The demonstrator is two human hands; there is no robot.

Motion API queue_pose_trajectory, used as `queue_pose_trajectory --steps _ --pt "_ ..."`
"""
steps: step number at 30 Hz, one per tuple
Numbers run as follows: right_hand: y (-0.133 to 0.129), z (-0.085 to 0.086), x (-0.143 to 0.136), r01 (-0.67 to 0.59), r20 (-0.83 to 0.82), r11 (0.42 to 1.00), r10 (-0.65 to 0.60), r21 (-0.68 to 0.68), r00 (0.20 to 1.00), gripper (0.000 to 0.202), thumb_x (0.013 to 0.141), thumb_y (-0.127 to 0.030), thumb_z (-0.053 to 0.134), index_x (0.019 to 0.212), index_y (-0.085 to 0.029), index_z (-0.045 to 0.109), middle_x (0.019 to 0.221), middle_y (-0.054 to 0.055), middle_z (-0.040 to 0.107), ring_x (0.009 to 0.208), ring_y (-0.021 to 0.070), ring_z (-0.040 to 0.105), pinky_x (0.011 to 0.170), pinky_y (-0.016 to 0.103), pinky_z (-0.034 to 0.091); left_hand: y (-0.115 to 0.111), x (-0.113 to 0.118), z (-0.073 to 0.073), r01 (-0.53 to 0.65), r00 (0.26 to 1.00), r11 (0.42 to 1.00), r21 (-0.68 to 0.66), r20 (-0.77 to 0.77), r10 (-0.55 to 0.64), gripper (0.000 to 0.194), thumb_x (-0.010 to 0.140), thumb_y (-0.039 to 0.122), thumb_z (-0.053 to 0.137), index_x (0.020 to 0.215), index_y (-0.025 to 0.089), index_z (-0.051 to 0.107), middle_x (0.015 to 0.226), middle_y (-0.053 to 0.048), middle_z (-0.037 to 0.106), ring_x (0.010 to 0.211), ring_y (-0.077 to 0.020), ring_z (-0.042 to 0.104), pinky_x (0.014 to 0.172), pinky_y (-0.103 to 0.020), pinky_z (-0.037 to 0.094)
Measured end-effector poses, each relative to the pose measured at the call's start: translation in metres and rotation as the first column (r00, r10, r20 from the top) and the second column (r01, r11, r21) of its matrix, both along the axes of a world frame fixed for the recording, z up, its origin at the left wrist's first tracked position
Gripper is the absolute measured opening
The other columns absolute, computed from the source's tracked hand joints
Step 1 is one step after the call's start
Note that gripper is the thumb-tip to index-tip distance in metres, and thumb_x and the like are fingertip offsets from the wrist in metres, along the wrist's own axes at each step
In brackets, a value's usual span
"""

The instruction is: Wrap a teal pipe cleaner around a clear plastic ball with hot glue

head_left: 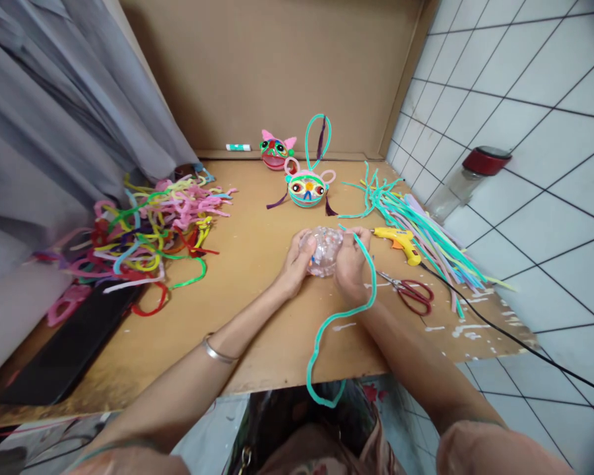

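A clear, round plastic ball (325,252) with small coloured bits showing in it sits between my two hands over the middle of the table. My left hand (297,262) grips its left side, thumb across the front. My right hand (351,262) is closed at the ball's right side, with a long turquoise pipe cleaner (375,277) at its fingers. The pipe cleaner curls down past my right wrist and loops below the table's front edge. Some fingertips of both hands are hidden behind the ball.
Right of my hands lie a yellow glue gun (398,243) with a black cord, red-handled scissors (412,295) and a pipe cleaner bundle (420,231). Behind stand two decorated animal heads, one pink-eared (276,152), one with tassels (307,189). Tangled pipe cleaners (153,227) cover the left.
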State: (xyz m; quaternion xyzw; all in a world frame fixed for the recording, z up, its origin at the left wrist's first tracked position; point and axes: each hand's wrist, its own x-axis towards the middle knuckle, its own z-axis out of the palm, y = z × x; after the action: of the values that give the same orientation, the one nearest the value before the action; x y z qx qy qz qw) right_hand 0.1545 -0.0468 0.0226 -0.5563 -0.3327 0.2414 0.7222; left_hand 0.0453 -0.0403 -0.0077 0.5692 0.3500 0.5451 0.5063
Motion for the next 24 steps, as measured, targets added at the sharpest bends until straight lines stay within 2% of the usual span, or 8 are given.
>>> queue_pose_trajectory --steps 3,5,10,16,18,21,24 --pt "-0.001 0.002 -0.002 0.024 0.048 1.0 -0.023 -0.016 0.999 0.003 0.087 -0.028 0.045 0.086 -0.027 0.043 0.084 -0.004 0.054 0.082 0.0155 0.055 0.083 0.029 0.046 -0.003 0.002 0.007 0.042 0.989 0.979 -0.199 0.146 -0.013 0.07 0.079 0.073 0.064 0.124 0.02 0.054 0.124 -0.01 0.065 0.112 -0.0255 0.065 0.097 -0.041 0.055" --pt "-0.002 0.003 -0.003 0.034 0.058 0.999 -0.033 -0.022 0.998 0.002 0.087 -0.028 0.044 0.086 -0.027 0.042 0.084 -0.003 0.053 0.082 0.0158 0.055 0.083 0.03 0.047 -0.005 0.003 0.012 0.067 0.98 0.966 -0.25 0.198 -0.017 0.073 0.074 0.073 0.069 0.122 0.02 0.054 0.125 -0.01 0.064 0.114 -0.0257 0.063 0.099 -0.04 0.053" --pt "-0.002 0.003 -0.003 0.024 0.027 0.998 -0.025 0.053 0.999 0.005 0.087 -0.031 0.044 0.086 -0.027 0.042 0.082 -0.004 0.051 0.083 0.0163 0.059 0.084 0.032 0.049 -0.009 -0.001 0.019 0.115 0.973 0.968 -0.223 0.224 -0.064 0.081 0.067 0.067 0.08 0.129 0.023 0.052 0.136 -0.01 0.059 0.127 -0.029 0.057 0.104 -0.04 0.05" --pt "-0.001 0.003 0.003 -0.009 0.051 0.995 0.004 0.094 0.999 0.008 0.087 -0.034 0.047 0.086 -0.026 0.043 0.084 -0.003 0.053 0.085 0.0163 0.06 0.085 0.032 0.049 -0.01 -0.007 0.028 0.271 0.945 0.918 -0.291 0.263 -0.195 0.095 0.058 0.056 0.089 0.136 0.025 0.045 0.143 -0.012 0.055 0.128 -0.0343 0.056 0.1 -0.045 0.051" --pt "-0.001 0.004 0.003 -0.008 0.059 0.996 0.002 0.089 0.998 0.009 0.087 -0.035 0.047 0.086 -0.026 0.043 0.083 -0.003 0.053 0.086 0.0163 0.06 0.084 0.031 0.049 -0.01 -0.007 0.029 0.259 0.952 0.928 -0.268 0.231 -0.199 0.095 0.059 0.056 0.089 0.137 0.023 0.045 0.142 -0.014 0.056 0.129 -0.0347 0.055 0.105 -0.047 0.048" --pt "0.0 0.005 0.003 0.031 0.021 0.998 -0.032 0.062 0.999 0.01 0.085 -0.035 0.047 0.084 -0.026 0.043 0.081 -0.004 0.052 0.081 0.016 0.057 0.082 0.031 0.049 -0.01 -0.007 0.028 0.179 0.976 0.968 -0.178 0.153 -0.152 0.095 0.06 0.056 0.089 0.138 0.021 0.046 0.142 -0.014 0.055 0.133 -0.0335 0.052 0.115 -0.046 0.04" --pt "0.002 0.006 0.003 0.06 -0.008 0.998 -0.06 0.033 0.998 0.008 0.082 -0.033 0.049 0.085 -0.026 0.044 0.079 -0.004 0.052 0.078 0.0157 0.055 0.08 0.031 0.049 -0.008 -0.008 0.027 0.184 0.978 0.973 -0.142 0.127 -0.166 0.096 0.062 0.06 0.086 0.138 0.02 0.045 0.142 -0.015 0.056 0.134 -0.0338 0.052 0.117 -0.047 0.039"
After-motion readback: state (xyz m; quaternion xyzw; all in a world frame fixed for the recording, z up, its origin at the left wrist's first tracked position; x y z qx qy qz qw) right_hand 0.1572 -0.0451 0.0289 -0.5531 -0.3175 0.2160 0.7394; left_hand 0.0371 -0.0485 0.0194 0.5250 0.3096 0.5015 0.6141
